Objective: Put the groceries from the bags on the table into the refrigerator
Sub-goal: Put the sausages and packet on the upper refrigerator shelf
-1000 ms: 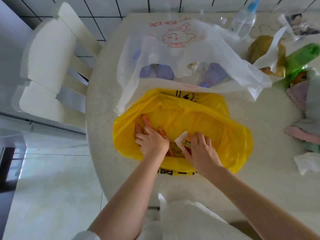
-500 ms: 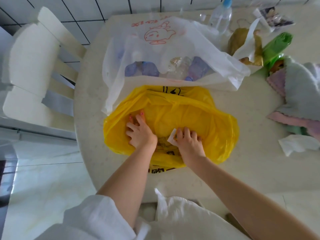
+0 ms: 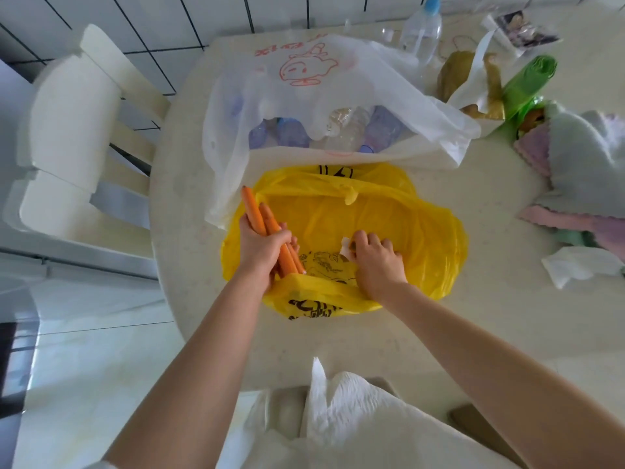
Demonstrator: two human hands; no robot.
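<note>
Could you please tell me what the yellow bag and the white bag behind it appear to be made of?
The yellow bag looks like thin glossy plastic film: it crinkles, shines, and glows where light passes through. The white bag seems to be thin plastic too, matte and semi-translucent, since the bottles inside show through it faintly.

Bare table (image 3: 473,326) is seen right of and nearer than the yellow bag (image 3: 406,225). Beyond the bag, passage is blocked by the white bag (image 3: 338,96); far to its right, cloths (image 3: 581,170) are piled.
</note>
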